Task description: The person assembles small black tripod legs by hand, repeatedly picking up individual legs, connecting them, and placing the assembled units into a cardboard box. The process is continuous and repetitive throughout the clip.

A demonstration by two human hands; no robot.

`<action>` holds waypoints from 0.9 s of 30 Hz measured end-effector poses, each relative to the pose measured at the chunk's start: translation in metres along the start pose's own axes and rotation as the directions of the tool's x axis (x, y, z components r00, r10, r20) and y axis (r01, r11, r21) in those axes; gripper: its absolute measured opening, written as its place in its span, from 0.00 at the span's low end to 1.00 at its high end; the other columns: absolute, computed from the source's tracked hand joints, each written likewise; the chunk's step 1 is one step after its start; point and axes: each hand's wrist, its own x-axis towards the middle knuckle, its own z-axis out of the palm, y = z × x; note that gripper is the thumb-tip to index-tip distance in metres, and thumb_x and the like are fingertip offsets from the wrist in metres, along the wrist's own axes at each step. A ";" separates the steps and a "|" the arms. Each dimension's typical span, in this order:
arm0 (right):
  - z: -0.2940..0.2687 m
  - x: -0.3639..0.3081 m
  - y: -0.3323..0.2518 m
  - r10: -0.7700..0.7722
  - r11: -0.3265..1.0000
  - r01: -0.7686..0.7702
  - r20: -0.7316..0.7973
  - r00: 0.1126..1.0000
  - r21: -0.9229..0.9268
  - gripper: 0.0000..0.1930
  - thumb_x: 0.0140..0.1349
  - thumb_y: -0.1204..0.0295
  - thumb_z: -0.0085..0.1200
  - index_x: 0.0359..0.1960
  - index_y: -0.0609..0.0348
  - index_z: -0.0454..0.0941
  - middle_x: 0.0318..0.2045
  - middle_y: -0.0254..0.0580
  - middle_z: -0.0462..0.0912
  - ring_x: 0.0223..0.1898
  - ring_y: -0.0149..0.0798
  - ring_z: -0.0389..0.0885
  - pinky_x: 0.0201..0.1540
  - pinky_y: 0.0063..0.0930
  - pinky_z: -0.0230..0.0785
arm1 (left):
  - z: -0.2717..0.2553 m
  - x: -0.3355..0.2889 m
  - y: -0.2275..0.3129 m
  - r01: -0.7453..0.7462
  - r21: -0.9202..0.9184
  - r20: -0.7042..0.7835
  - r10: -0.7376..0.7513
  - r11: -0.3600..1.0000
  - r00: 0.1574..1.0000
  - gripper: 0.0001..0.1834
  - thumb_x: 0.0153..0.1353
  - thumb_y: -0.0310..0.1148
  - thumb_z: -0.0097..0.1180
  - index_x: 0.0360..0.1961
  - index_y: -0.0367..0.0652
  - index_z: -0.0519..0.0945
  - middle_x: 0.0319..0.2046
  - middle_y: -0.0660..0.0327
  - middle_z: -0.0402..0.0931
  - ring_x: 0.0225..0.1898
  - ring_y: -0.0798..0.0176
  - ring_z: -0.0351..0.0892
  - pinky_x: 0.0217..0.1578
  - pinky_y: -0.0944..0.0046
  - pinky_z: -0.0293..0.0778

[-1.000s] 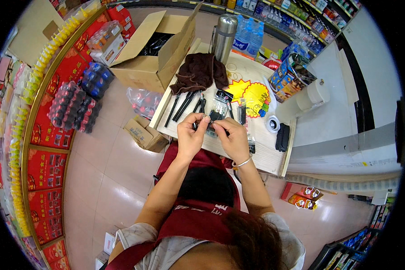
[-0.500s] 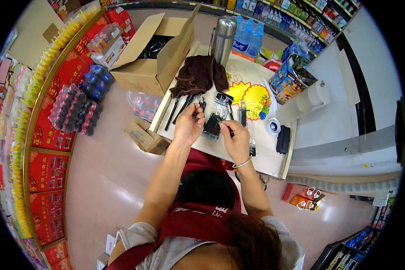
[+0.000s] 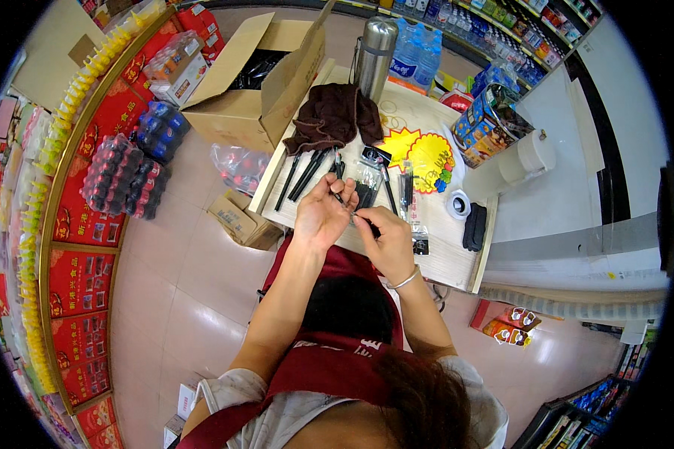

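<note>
My left hand [image 3: 320,213] is turned palm up near the table's front edge, its fingers curled round a slim dark pen [image 3: 340,198]. Against the pen's near end, my right hand [image 3: 388,238] pinches finger and thumb together; whatever small piece they hold is mostly hidden. Just beyond my hands lies a clear packet of thin black sticks [image 3: 368,179]. Several black pens [image 3: 307,176] lie to its left, and a single pen [image 3: 389,188] rests at its right. Further right is a narrow clear packet [image 3: 408,196] with dark contents.
The table [image 3: 449,262] also carries a brown cloth [image 3: 329,120], a steel flask [image 3: 375,60], yellow price cards [image 3: 429,161], a white roll [image 3: 458,204] and a black pouch [image 3: 473,227]. An open carton [image 3: 225,123] stands left. Wrapped bottles [image 3: 123,179] sit by the red shelf.
My left hand has turned its palm upward and moved slightly right. My right hand has come left to meet it, and the packet beneath shows less behind them.
</note>
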 end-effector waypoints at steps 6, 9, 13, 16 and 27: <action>-0.004 0.001 -0.004 0.029 0.998 -0.025 -0.081 0.996 0.060 0.04 0.53 0.78 0.54 0.31 0.64 0.76 0.26 0.48 0.78 0.26 0.49 0.78 0.28 0.32 0.69 | -0.003 -0.006 -0.003 -0.064 0.232 0.038 0.057 0.971 0.998 0.12 0.64 0.38 0.47 0.42 0.43 0.73 0.23 0.70 0.64 0.33 0.68 0.66 0.42 0.66 0.62; -0.006 0.009 -0.008 -0.004 0.999 0.009 -0.114 0.993 0.040 0.04 0.53 0.78 0.54 0.30 0.64 0.76 0.25 0.48 0.78 0.25 0.48 0.78 0.27 0.32 0.69 | -0.001 -0.015 -0.010 -0.024 0.265 0.056 0.010 0.964 0.998 0.17 0.62 0.39 0.50 0.48 0.41 0.72 0.23 0.71 0.63 0.31 0.71 0.64 0.38 0.69 0.61; -0.005 0.011 -0.013 0.000 0.999 0.004 -0.115 0.993 0.036 0.04 0.53 0.78 0.54 0.30 0.63 0.76 0.24 0.46 0.77 0.24 0.46 0.77 0.26 0.31 0.68 | 0.007 -0.023 -0.015 0.024 0.246 -0.009 -0.023 0.969 1.000 0.18 0.61 0.40 0.51 0.48 0.41 0.73 0.23 0.73 0.61 0.29 0.73 0.62 0.36 0.71 0.60; -0.005 0.011 -0.014 0.001 0.999 0.003 -0.110 0.994 0.032 0.03 0.53 0.77 0.54 0.30 0.63 0.76 0.23 0.45 0.77 0.24 0.46 0.77 0.25 0.30 0.68 | 0.005 -0.025 -0.015 0.022 0.258 0.001 -0.023 0.966 1.000 0.18 0.61 0.40 0.51 0.48 0.41 0.73 0.22 0.73 0.61 0.29 0.74 0.61 0.35 0.72 0.59; -0.004 0.012 -0.012 -0.051 0.997 0.043 -0.141 0.989 -0.063 0.04 0.53 0.76 0.54 0.30 0.62 0.77 0.24 0.45 0.77 0.24 0.47 0.77 0.25 0.32 0.68 | 0.004 -0.030 -0.026 -0.090 0.370 -0.001 0.097 0.925 0.995 0.15 0.60 0.35 0.54 0.46 0.39 0.77 0.29 0.71 0.73 0.26 0.76 0.62 0.32 0.73 0.61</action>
